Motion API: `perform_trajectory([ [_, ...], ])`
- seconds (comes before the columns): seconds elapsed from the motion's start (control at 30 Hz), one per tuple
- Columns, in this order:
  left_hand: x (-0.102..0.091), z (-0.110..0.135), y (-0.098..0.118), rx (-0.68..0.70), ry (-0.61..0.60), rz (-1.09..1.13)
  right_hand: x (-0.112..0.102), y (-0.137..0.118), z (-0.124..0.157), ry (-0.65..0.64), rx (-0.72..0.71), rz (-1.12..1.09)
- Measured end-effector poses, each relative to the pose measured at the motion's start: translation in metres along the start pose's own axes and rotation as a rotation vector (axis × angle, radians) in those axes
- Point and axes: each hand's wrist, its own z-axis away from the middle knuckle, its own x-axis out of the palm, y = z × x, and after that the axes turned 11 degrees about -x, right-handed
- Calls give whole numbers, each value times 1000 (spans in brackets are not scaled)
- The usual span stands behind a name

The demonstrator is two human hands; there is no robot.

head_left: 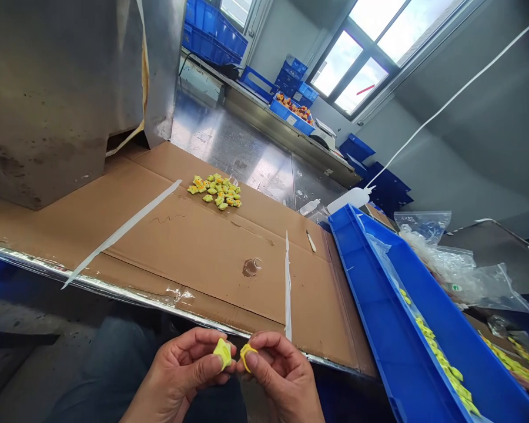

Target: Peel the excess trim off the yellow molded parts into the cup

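Observation:
My left hand (183,373) is closed, pinching a small pale yellow-green star-shaped piece (223,351) between thumb and fingers. Close beside it, my right hand (286,373) grips a smaller deep-yellow piece (247,353); its exact kind is unclear, partly covered by the thumb. Both hands are held low, at the near edge of the cardboard-covered table (194,247). Farther back on the cardboard lies a pile of small yellow-green pieces with orange parts (216,189). A small clear round dish (254,265) sits nearer, and a thin white-and-dark tool (311,241) lies to its right.
At right, a long blue crate (357,282) holds several yellow-green pieces (441,352). Clear plastic bags (467,276) lie beyond it. White squeeze bottles (350,200) stand behind. A metal housing (62,100) fills the left. At the back is a blue bin of orange-brown pieces (293,111).

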Motion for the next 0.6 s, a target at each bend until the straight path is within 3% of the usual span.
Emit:
perform_trajectory([
  [0.23, -6, -1, -1, -36, 52, 21, -8, -3, -15, 14, -82, 54],
  [0.37, -4, -3, -1, -39, 76, 35, -15, -19, -42, -86, -135, 199],
  [0.6, 0, -2, 1, -6, 145, 80, -20, -47, -87, -202, -373, 501],
])
